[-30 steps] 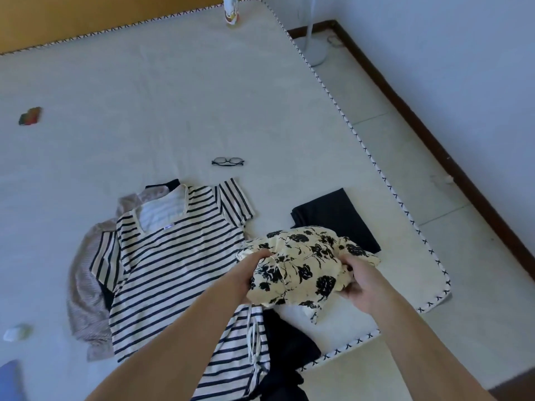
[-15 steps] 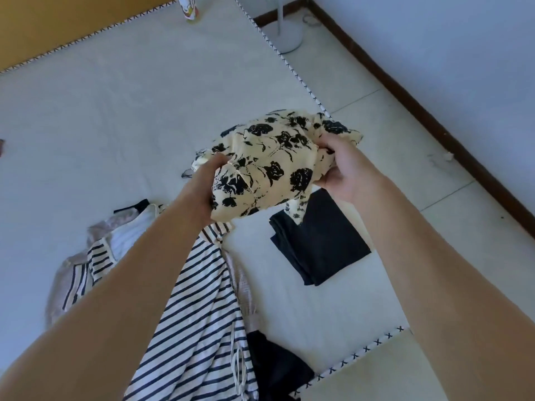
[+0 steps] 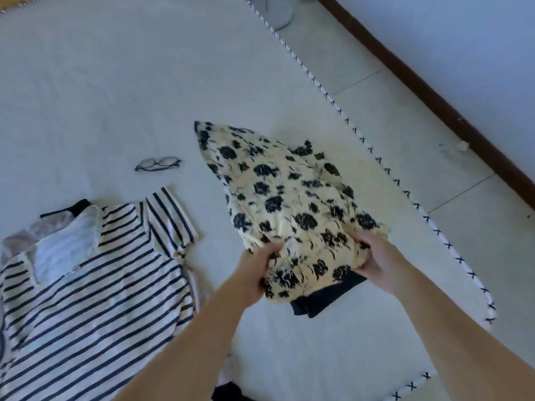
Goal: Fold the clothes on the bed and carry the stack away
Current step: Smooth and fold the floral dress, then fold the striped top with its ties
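Cream floral garment (image 3: 292,204) bunched between left hand (image 3: 254,273) and right hand (image 3: 376,261).

- There is only one view, from a camera on the person's head, so no part of the scene is shared with another view.
- It looks forward and steeply down on the bed (image 3: 115,82).
- It is close: both forearms enter from the bottom edge.
- The wide lens bends the bed's edge.

Five garments (image 3: 289,204), one pair of glasses (image 3: 157,164), two hands (image 3: 254,273).
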